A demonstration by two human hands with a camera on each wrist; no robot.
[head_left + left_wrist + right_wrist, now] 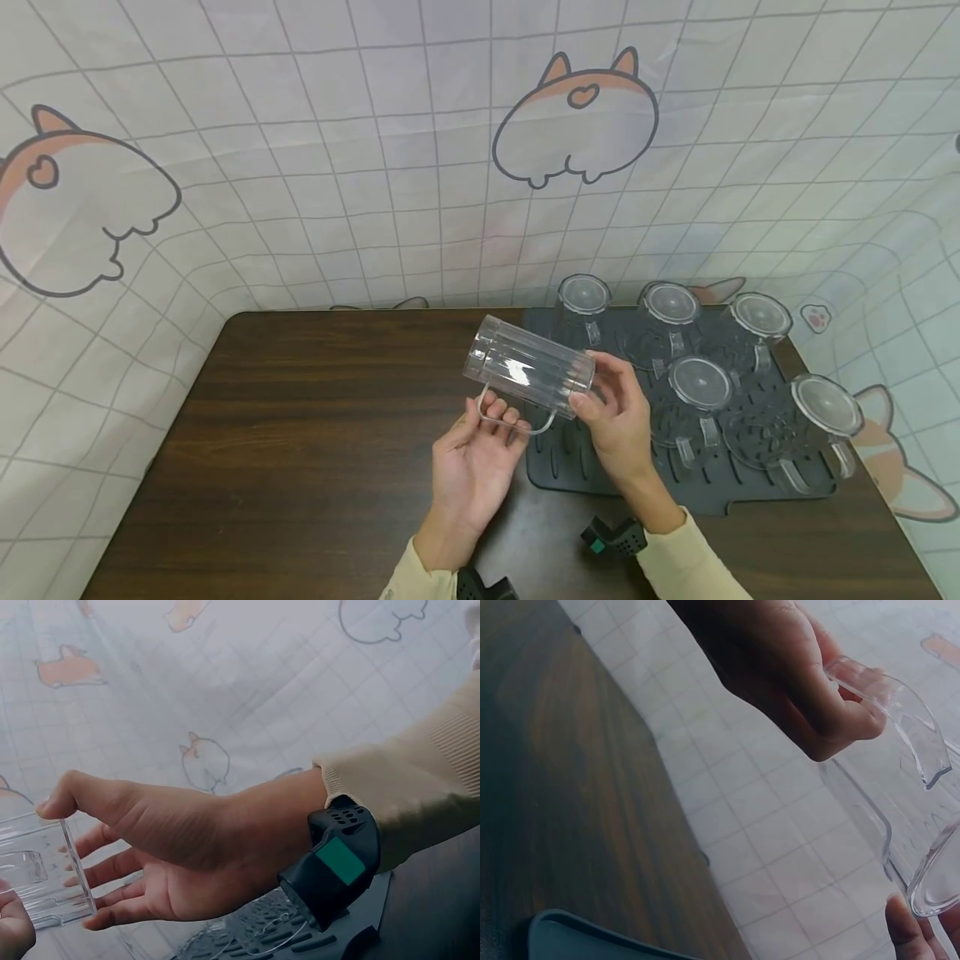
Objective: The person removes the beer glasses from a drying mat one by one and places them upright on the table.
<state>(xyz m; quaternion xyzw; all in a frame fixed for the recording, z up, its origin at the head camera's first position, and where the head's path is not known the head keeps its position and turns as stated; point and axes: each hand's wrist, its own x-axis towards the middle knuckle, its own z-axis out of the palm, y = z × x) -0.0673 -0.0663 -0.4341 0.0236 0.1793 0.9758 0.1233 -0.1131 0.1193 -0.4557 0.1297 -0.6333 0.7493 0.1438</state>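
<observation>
A clear glass mug is tilted nearly onto its side above the table, left of a dark drying mat. Its thick base points to the upper left, its open end to the right. My right hand grips the open end between thumb and fingers; the left wrist view also has this right hand on the rim. Below the mug, my left hand holds the handle, palm up. In the right wrist view the left hand pinches the handle.
Several glass mugs stand upside down on the mat, among them a front right mug and a back left mug. Dark wooden table extends to the left. A tiled-pattern cloth hangs behind and at the sides.
</observation>
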